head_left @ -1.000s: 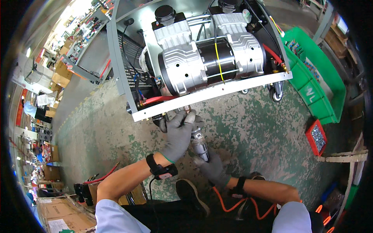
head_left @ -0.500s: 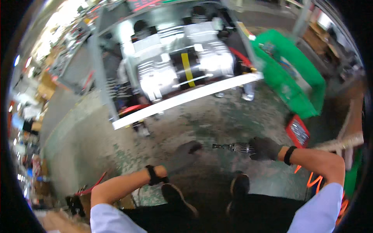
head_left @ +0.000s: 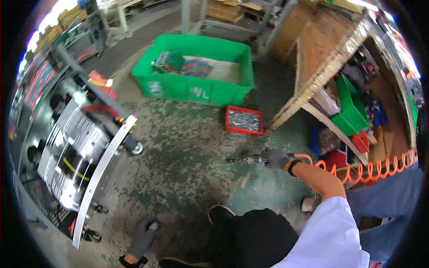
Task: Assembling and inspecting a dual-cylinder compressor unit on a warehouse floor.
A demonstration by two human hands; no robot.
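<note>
My right hand [head_left: 276, 158], in a dark grey glove, is wrapped round an air screwdriver [head_left: 254, 159]. The tool lies level above the floor, its bit pointing left, with an orange coiled hose [head_left: 357, 173] behind my wrist. Just beyond it on the floor sits a red tray [head_left: 243, 131] full of small silvery metal parts. My left hand [head_left: 145, 233], gloved too, hangs low near the wheeled metal frame [head_left: 100, 178]; a pale spot shows at its fingertips, and its finger posture is too blurred to read. Silver finned cylinders [head_left: 85, 127] fill that frame.
A large green bin [head_left: 192, 91] with colourful packs stands ahead. A worn wooden bench [head_left: 324, 67] is at the right, with a smaller green bin [head_left: 351, 109] and red boxes on its lower shelf. At lower right are another person's blue-trousered legs [head_left: 384, 196].
My view has swung right, so the frame now sits at the left and the green bin ahead. The screwdriver stays in my right hand. My left hand is now lower and farther from it.
</note>
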